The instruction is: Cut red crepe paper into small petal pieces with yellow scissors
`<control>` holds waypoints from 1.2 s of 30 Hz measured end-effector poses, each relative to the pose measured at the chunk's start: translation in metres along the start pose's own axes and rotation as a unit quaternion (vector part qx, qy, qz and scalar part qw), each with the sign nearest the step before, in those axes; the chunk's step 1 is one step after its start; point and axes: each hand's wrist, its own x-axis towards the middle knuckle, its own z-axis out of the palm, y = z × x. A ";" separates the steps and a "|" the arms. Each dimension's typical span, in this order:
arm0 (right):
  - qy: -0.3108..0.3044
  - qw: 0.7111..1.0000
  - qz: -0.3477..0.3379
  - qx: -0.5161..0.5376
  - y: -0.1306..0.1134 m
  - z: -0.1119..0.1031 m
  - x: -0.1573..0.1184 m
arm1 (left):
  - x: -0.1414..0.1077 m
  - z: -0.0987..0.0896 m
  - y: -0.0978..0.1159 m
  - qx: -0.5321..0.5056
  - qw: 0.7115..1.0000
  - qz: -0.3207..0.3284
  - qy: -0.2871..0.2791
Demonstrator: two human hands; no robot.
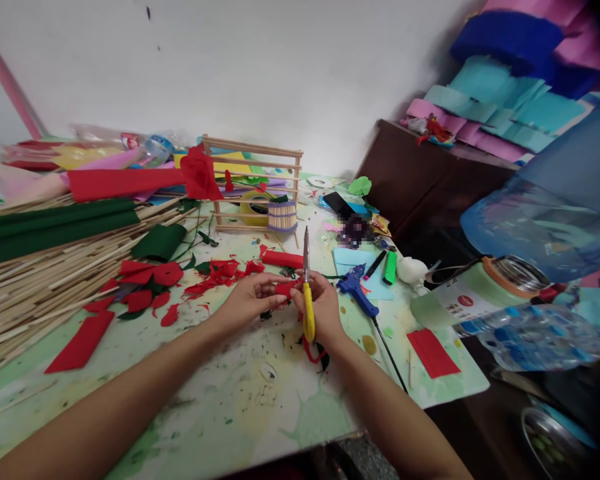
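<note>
Near the middle of the table, my left hand (253, 298) pinches the left end of a small red piece (285, 289). My right hand (321, 308) holds the right side of that piece and also has yellow-handled scissors (308, 313) in its grip, their blades pointing up and away from me. Red scraps (223, 273) lie just beyond my left hand, beside a red roll (281, 259). Under my right hand hangs or lies a red strip with something dark green; their exact contact is hidden.
Wooden sticks (55, 287) and green paper (55, 227) cover the left side. A stick frame (300, 180) stands at the back. Right of my hands are a blue glue gun (359, 288), a green marker (390, 267), a red sheet (433, 353) and a green flask (455, 293).
</note>
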 end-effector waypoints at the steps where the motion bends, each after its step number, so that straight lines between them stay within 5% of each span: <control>1: 0.004 1.000 -0.001 0.000 0.000 0.000 0.000 | 0.000 0.000 0.000 0.000 1.000 0.003 -0.006; 8: 0.046 0.999 0.012 0.011 -0.006 -0.004 0.001 | 0.003 -0.006 -0.005 0.067 0.995 0.034 0.065; 11: 0.056 0.998 0.021 0.007 -0.009 -0.005 0.001 | 0.003 -0.010 -0.005 0.201 0.963 0.129 0.126; 14: 0.049 0.999 0.021 0.003 -0.009 -0.006 0.001 | 0.001 -0.009 -0.003 0.274 0.936 0.199 0.096; 20: 0.008 1.000 0.007 -0.001 -0.002 -0.003 0.000 | -0.005 0.001 0.004 0.208 0.967 0.144 0.033; 27: 0.001 1.000 -0.002 -0.011 -0.004 0.000 -0.001 | -0.010 0.001 0.012 0.274 0.946 0.156 0.073; 36: -0.042 0.999 0.026 0.017 0.004 0.003 -0.002 | -0.017 0.003 -0.002 0.085 0.989 0.031 0.116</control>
